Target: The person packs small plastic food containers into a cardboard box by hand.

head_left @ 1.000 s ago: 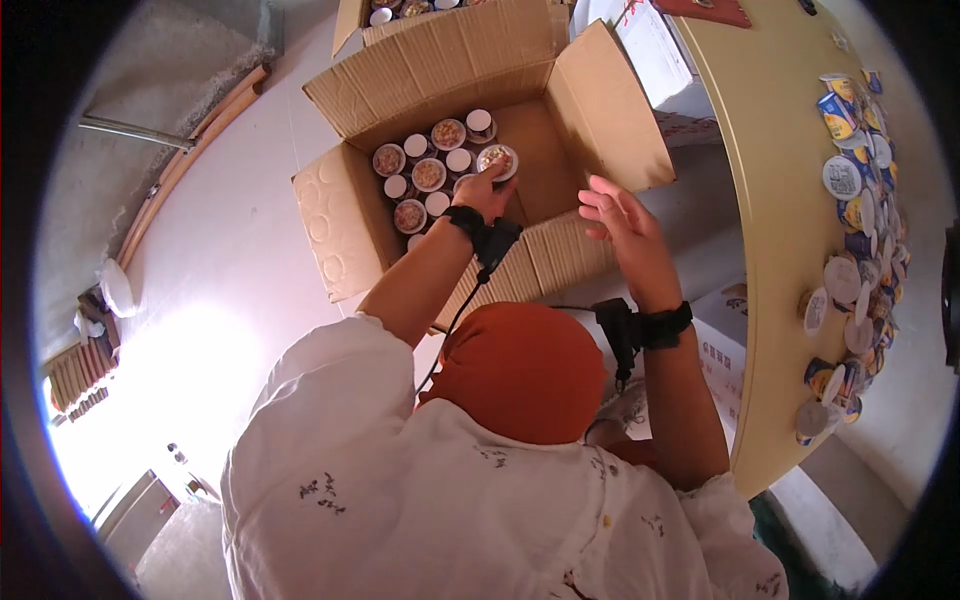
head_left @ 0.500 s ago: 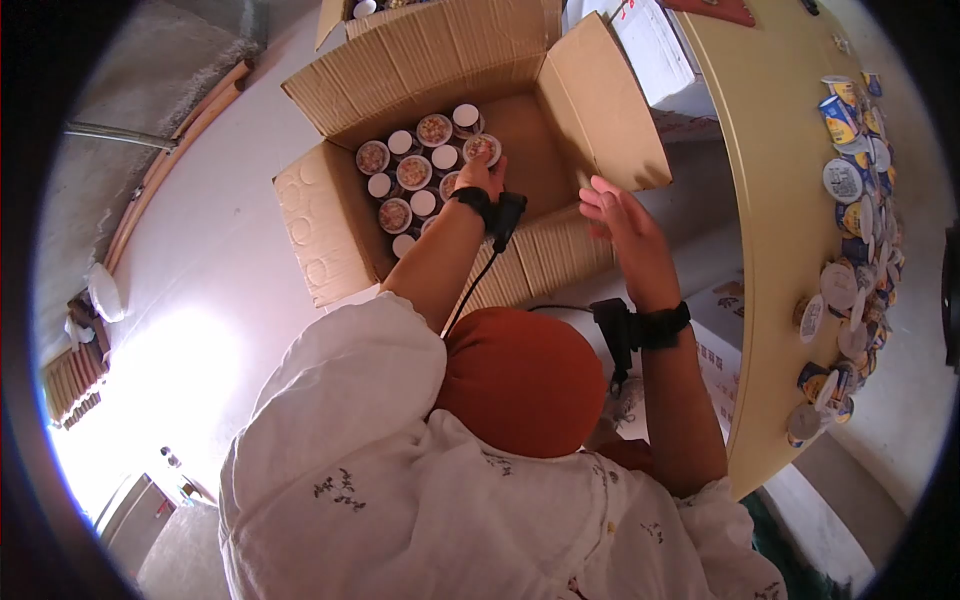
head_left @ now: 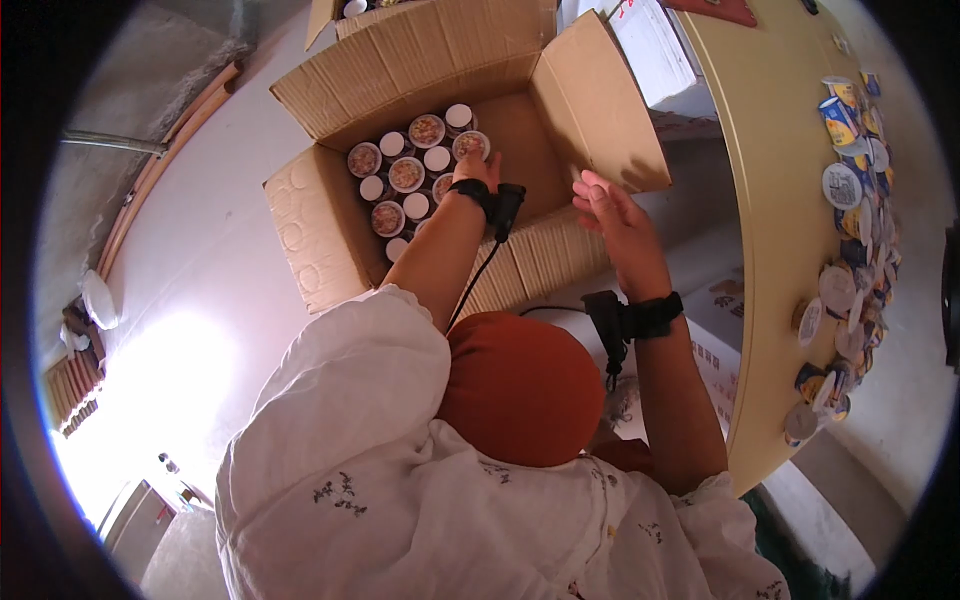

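An open cardboard box (head_left: 400, 60) holds several small cups packed at its left side, some with white lids up and some showing pinkish, speckled tops. My left hand (head_left: 476, 172) reaches inside and touches a cup with a speckled top (head_left: 471, 146) at the right end of the group; the fingers are partly spread beside and over it. Whether they grip it is hard to tell. My right hand (head_left: 613, 212) is raised by the box's right flap (head_left: 600, 110), fingers apart and nothing in it.
On the right, a yellowish table (head_left: 740, 130) carries many blue and yellow cups (head_left: 839, 120) with white lids in a long heap. A white box (head_left: 645, 50) stands behind the cardboard box, and another printed box (head_left: 712, 335) is under the table.
The view has shifted slightly. My right hand has turned a little, and my left hand stays at the same cup.
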Demonstrator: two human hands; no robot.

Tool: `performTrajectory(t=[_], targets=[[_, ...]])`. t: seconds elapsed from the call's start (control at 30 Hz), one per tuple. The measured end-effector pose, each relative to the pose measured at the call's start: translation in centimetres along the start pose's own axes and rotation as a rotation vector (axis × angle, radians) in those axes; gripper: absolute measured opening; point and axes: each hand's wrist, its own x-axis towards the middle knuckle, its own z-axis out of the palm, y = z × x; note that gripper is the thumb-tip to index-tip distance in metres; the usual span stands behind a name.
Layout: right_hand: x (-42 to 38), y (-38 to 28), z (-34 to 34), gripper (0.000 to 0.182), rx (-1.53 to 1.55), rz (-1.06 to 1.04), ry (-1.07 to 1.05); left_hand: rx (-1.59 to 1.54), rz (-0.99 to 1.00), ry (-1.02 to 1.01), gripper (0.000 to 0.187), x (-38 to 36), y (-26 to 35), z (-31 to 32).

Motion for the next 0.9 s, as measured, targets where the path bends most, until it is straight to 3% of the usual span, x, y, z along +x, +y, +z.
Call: performTrajectory(t=[0.03, 0.07, 0.1, 0.13, 0.17, 0.23, 0.37, 0.43, 0.47, 0.53, 0.57, 0.63, 0.67, 0.7, 0.83, 0.9], targets=[[-0.1, 0.0, -0.1, 0.051, -0.001, 0.000, 0.002, -0.070, -0.050, 0.002, 0.056, 0.8, 0.2, -0.3], [-0.1, 0.0, -0.1, 0.050, -0.008, -0.003, 0.002, -0.069, -0.052, 0.001, 0.056, 9.6, -1.2, -5.4], [-0.2, 0.0, -0.1, 0.049, -0.016, -0.005, 0.001, -0.549, -0.522, -0.216, 0.058, 18.5, -2.3, -9.3], [-0.3, 0.1, -0.2, 0.049, -0.016, -0.006, 0.003, -1.029, -0.992, -0.433, 0.062, 26.2, 1.3, -11.6], [-0.3, 0.2, -0.2, 0.049, -0.019, -0.009, -0.002, -1.027, -0.994, -0.434, 0.062, 19.6, -2.5, -9.5], [-0.5, 0.2, -0.3, 0.049, -0.020, -0.012, -0.004, -0.116, -0.092, 0.033, 0.059, 1.7, -0.1, -0.4], [-0.7, 0.5, -0.5, 0.044, 0.010, -0.008, 0.014, -0.044, -0.106, -0.037, 0.055, 1.5, -0.1, -1.1], [-0.8, 0.6, -0.7, 0.044, 0.015, -0.010, 0.011, 0.158, 0.000, -0.041, 0.058, 0.2, -0.3, -0.4], [-1.0, 0.4, -0.7, 0.043, 0.017, -0.006, 0.017, 0.161, -0.001, -0.042, 0.058, 8.7, -0.9, -4.8], [-1.1, 0.5, -0.9, 0.043, 0.020, -0.004, 0.035, -0.759, -0.854, -0.213, 0.061, 24.8, 1.6, -11.0], [-1.1, 0.7, -0.9, 0.044, 0.024, -0.028, 0.031, -0.747, -0.866, -0.210, 0.061, 16.2, -1.2, -9.7], [-1.0, 1.4, -1.4, 0.045, 0.024, -0.054, 0.066, 0.314, 0.077, -0.079, 0.064, -4.0, 0.1, -0.9], [-0.7, 2.0, -1.7, 0.046, -0.036, -0.083, 0.055, 0.636, 0.129, -0.265, 0.066, 1.4, 0.5, -3.6], [-0.8, 2.0, -2.0, 0.047, -0.099, -0.111, 0.047, 0.487, 0.094, -0.190, 0.063, -1.7, 0.3, -2.1], [-2.2, 1.1, -2.1, 0.048, 0.066, -0.137, 0.084, 0.477, -0.026, -0.352, 0.033, -6.1, 2.3, -0.1], [-3.1, 0.4, -2.3, 0.047, 0.072, -0.163, 0.082, 0.499, -0.038, -0.431, 0.031, -9.5, 2.8, 1.3]])
